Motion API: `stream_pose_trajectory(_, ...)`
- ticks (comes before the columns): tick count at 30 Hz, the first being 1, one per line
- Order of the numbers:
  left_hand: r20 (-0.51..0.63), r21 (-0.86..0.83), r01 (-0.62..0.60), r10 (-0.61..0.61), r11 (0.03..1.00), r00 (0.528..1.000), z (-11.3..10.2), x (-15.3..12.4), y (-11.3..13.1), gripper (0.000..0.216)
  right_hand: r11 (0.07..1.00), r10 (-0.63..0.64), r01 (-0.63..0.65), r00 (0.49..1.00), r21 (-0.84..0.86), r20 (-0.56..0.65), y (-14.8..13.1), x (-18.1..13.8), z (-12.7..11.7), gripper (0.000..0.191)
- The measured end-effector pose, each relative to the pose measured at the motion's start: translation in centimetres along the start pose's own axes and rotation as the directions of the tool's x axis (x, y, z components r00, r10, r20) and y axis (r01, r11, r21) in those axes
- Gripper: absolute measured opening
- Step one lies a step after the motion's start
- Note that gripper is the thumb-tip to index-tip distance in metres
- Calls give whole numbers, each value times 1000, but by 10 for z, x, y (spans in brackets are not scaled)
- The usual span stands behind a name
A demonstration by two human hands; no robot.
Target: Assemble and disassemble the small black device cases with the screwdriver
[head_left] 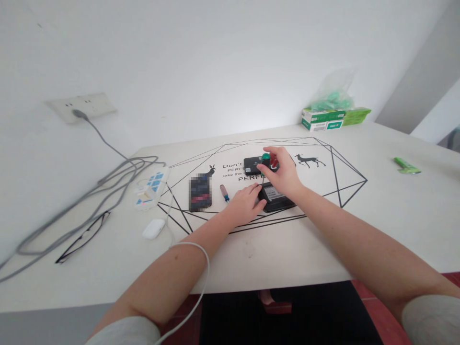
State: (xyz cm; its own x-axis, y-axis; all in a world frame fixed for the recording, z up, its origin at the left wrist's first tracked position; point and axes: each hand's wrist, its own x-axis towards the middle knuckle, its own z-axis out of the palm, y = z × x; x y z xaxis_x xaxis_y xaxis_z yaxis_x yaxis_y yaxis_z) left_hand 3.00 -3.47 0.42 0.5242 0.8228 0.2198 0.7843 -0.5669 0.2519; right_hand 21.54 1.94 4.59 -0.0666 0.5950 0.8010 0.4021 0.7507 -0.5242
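Note:
A black, phone-like device [278, 205] with a white label on its exposed inside lies on the printed mat. My left hand [244, 203] grips its left edge, with the thumb near the lower corner and the fingers near the upper one. Above the device, my right hand [282, 172] is closed around a screwdriver [266, 157] with a green-and-black handle. The shaft points down at the device's upper left edge; the exact tip contact is too small to make out. Just behind lies a black cover [252, 166] with a small white sticker, partly hidden by my right hand.
Left of my hands lie a small screwdriver [224, 193] and a pixelated phone [200, 192]. Farther left are a power strip [153, 188], a white case [154, 228], glasses [84, 238] and grey cable. A white cable crosses my left forearm. Boxes [323, 120] stand back right; a green wrapper [407, 166] lies right.

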Motion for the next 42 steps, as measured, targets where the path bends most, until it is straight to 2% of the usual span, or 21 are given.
stream_pose_trajectory(2,3,-1,-1,1,1000,1000,-1,0,0,58,1000,2,-3,1000,26,9,0,-1,0,45)
stream_pose_trajectory(8,4,0,1,-1,1000,1000,0,0,1,59,999,-12,10,999,45,46,0,0,1,40)
stream_pose_trajectory(13,2,1,1,-1,1000,1000,1,1,-1,58,1000,18,-17,999,-18,51,4,0,3,52)
stream_pose_trajectory(17,-15,-9,-14,14,1000,1000,1,0,-1,57,999,29,-31,998,41,58,4,-2,4,57)
stream_pose_trajectory(24,-12,-5,-14,14,1000,1000,0,0,0,57,996,30,-38,995,76,95,2,-3,4,47)
stream_pose_trajectory(30,-7,2,-13,13,1000,1000,0,0,0,58,999,34,-34,999,-1,0,5,-2,5,49)
stream_pose_trajectory(35,-14,4,-16,16,1000,1000,0,0,0,58,998,47,-49,998,43,38,3,-2,3,53)
stream_pose_trajectory(38,-14,1,-14,14,1000,1000,0,0,0,57,999,19,-22,998,46,56,0,-2,1,46)
stream_pose_trajectory(42,-15,-5,-11,11,1000,1000,1,0,-1,58,999,-48,48,999,-1,20,-1,0,0,41)
